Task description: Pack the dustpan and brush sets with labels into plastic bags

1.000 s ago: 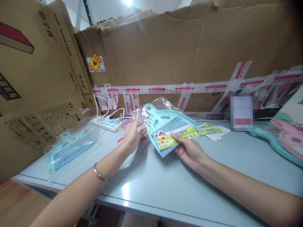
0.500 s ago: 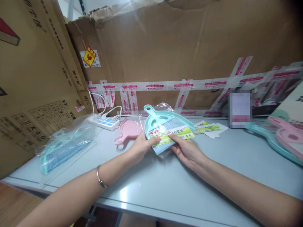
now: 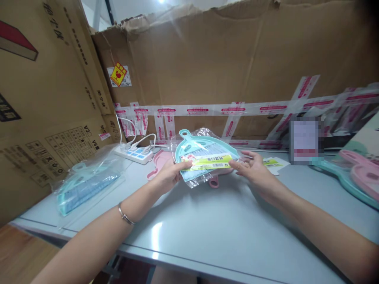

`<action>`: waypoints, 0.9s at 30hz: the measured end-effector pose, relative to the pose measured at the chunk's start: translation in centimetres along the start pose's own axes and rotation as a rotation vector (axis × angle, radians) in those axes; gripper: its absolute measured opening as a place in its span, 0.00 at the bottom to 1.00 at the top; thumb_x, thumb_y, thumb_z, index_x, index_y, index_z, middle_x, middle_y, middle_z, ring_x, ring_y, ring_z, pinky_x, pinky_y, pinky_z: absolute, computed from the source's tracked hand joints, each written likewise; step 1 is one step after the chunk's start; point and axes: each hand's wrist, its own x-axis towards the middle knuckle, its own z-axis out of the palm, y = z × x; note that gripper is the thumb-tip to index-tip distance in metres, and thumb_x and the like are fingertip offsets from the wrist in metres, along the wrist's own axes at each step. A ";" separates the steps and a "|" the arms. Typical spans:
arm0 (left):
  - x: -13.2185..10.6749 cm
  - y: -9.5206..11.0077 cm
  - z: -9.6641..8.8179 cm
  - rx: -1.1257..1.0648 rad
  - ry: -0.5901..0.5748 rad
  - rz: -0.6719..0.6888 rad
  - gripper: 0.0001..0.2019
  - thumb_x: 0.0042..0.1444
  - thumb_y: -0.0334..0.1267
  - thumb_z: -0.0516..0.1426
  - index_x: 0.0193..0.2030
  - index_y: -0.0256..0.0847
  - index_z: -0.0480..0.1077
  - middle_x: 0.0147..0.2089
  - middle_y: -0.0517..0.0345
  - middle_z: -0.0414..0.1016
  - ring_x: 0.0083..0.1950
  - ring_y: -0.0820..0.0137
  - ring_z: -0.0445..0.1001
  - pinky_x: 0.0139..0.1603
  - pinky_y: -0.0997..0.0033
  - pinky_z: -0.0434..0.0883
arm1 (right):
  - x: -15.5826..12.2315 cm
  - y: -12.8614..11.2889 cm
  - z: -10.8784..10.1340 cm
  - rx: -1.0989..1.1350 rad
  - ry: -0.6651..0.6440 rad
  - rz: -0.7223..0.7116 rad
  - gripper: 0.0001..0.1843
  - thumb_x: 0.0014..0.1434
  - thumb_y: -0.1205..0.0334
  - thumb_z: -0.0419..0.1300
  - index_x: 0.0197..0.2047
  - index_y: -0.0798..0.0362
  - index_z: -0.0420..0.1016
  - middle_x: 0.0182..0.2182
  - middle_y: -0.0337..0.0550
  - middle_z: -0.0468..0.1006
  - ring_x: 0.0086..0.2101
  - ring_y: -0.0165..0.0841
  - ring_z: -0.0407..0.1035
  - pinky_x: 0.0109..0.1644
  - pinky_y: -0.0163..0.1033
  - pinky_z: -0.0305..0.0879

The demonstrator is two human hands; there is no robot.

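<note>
A turquoise dustpan (image 3: 195,142) with a small brush lies in a clear plastic bag, held up over the table. Across it runs a yellow-green printed label card (image 3: 207,162). My left hand (image 3: 167,173) is closed on the left side of the bagged set, its thumb on the card's left end. At the other end, my right hand (image 3: 251,169) pinches the card's right edge and the bag between thumb and fingers. Behind and below the set, pink plastic pieces (image 3: 156,163) show in part, one with a holed handle (image 3: 213,182).
Another bagged turquoise dustpan set (image 3: 89,185) lies at left on the table (image 3: 189,225). A white power strip (image 3: 134,153) with plugged cords is behind. More label cards (image 3: 274,163), a blurred-out upright device and a pink-and-turquoise pile (image 3: 363,177) are rightward. Cardboard boxes (image 3: 192,67) wall the back.
My right hand has slid right to the card's end, and the card lies flatter and more fully in view. The bagged set has risen slightly, uncovering a pink handle below it.
</note>
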 end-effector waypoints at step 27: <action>0.0 0.5 -1.0 0.197 -0.236 -0.021 0.30 0.41 0.35 0.67 0.54 0.40 0.68 0.54 0.46 0.73 0.52 0.61 0.73 0.52 0.64 0.69 | -0.6 0.4 0.5 0.163 -0.246 0.372 0.05 0.49 0.72 0.66 0.32 0.59 0.76 0.27 0.46 0.80 0.25 0.28 0.74 0.29 0.26 0.74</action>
